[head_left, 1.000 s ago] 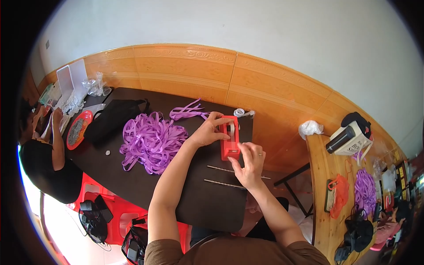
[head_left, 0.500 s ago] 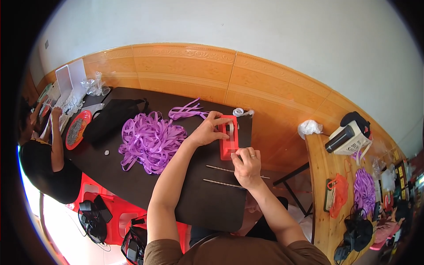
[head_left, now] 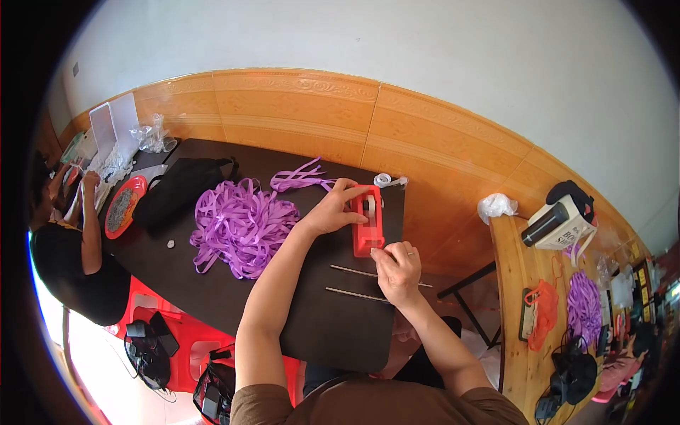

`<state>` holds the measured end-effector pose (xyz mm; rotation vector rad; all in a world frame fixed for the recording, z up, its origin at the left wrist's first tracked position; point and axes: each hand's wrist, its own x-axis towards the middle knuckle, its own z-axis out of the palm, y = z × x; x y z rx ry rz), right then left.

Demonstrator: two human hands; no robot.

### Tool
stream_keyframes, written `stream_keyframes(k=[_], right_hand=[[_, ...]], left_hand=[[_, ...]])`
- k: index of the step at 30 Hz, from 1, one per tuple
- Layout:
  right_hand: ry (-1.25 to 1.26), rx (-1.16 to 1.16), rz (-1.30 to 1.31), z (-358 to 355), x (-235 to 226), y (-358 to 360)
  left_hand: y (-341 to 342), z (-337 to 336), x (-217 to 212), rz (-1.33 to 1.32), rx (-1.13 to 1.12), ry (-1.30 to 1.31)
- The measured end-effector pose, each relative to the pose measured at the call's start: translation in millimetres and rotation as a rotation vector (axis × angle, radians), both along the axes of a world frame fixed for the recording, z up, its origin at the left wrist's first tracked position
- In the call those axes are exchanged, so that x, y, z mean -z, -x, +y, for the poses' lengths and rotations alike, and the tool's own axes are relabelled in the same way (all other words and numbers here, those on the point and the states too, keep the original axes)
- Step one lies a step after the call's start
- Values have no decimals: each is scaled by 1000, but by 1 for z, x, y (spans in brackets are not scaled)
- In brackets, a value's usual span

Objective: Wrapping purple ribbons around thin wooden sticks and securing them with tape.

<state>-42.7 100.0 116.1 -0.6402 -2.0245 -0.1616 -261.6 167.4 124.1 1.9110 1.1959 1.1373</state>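
A red tape dispenser (head_left: 363,235) with a pale tape roll (head_left: 369,205) in it stands near the right end of the dark table. My left hand (head_left: 331,211) is closed round its far part, thumb and fingers on the sides. By the dispenser's near end, my right hand (head_left: 398,273) is pinched shut; whatever its fingertips hold is too small to make out. Two thin patterned sticks (head_left: 347,292) lie below the dispenser, partly behind my right hand. To the left of my left forearm is a large heap of purple ribbon (head_left: 244,228).
More purple ribbon (head_left: 301,176) and a small white roll (head_left: 383,180) lie along the far edge. A black bag (head_left: 185,190) and a red plate (head_left: 126,207) sit left, near another person (head_left: 71,262). On the right, a wooden table (head_left: 520,283) holds a black cap and ribbon.
My right hand has shifted slightly toward me at the dispenser's near end, its fingertips lower and more of that end showing. My left hand stays on the dispenser.
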Motion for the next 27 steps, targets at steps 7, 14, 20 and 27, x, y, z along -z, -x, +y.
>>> stream_keyframes(k=[7, 14, 20, 27], right_hand=[[-31, 24, -64, -2, -1, 2], [-73, 46, -109, 2, 0, 2], [-62, 36, -124, 6, 2, 4], [-38, 46, -141, 5, 3, 1]], left_hand=[[4, 0, 2, 52, 37, 3], [2, 3, 2, 118, 29, -13], [2, 2, 0, 135, 28, 14], [1, 1, 0, 94, 38, 0]])
